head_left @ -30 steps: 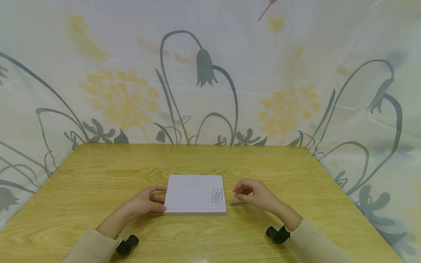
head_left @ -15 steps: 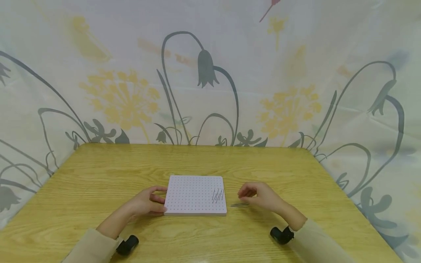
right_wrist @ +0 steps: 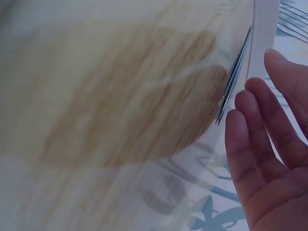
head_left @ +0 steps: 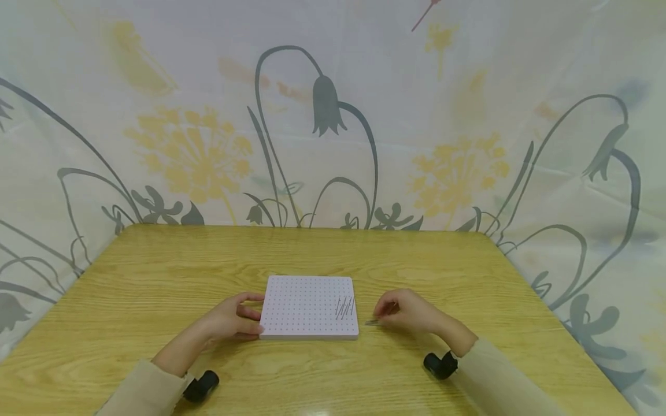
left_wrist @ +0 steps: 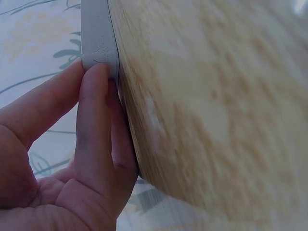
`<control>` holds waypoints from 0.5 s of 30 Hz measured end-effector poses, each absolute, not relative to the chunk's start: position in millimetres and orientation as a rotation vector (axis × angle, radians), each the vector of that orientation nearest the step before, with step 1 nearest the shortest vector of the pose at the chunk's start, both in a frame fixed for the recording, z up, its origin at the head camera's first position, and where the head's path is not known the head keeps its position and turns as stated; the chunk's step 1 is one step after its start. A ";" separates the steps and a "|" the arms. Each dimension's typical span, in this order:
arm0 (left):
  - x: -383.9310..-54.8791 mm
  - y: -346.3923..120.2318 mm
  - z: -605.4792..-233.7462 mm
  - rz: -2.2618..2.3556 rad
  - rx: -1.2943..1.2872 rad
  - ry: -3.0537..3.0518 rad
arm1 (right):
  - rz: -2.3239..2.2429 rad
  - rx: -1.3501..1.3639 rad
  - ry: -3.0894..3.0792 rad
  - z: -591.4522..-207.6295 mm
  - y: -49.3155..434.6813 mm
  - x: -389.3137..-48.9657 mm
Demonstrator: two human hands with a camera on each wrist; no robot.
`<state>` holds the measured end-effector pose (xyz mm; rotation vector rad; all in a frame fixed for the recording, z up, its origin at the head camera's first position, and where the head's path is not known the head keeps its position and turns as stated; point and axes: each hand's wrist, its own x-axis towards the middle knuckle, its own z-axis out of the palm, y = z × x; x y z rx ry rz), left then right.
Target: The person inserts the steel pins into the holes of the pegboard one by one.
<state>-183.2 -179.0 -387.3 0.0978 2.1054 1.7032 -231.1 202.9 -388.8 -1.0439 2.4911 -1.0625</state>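
A white board with a grid of small holes [head_left: 304, 306] lies flat on the table. Several thin dark metal pins [head_left: 344, 308] stand in its holes near the right edge. My left hand [head_left: 229, 319] holds the board's left side, its thumb at the near corner; the left wrist view shows fingertips against the board's edge [left_wrist: 99, 33]. Right of the board, my right hand [head_left: 408, 312] is low over a small bundle of loose metal pins [right_wrist: 234, 77] on the table. Its fingers are loosely bent, the thumb apart from them, with nothing between.
The wood-grain table [head_left: 171, 260] extends around the board on all sides. Behind it hangs a pale cloth [head_left: 333, 156] printed with flowers. A black wrist camera [head_left: 202, 386] sits below the left forearm, another black wrist camera [head_left: 440, 366] below the right.
My right hand drew back slightly to the right, then lowered and came in over the loose pins, covering part of them. My left hand and the board have stayed in place.
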 end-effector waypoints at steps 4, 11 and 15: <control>-183.2 -178.9 -387.1 1.700 0.093 2.101 | -1.045 -1.052 2.451 -390.1 201.6 -234.0; -183.7 -178.3 -386.7 1.697 0.068 2.116 | -0.967 -1.076 2.463 -387.9 197.2 -237.2; -183.7 -178.9 -386.5 1.693 0.071 2.121 | -0.933 -1.053 2.455 -387.6 193.2 -238.4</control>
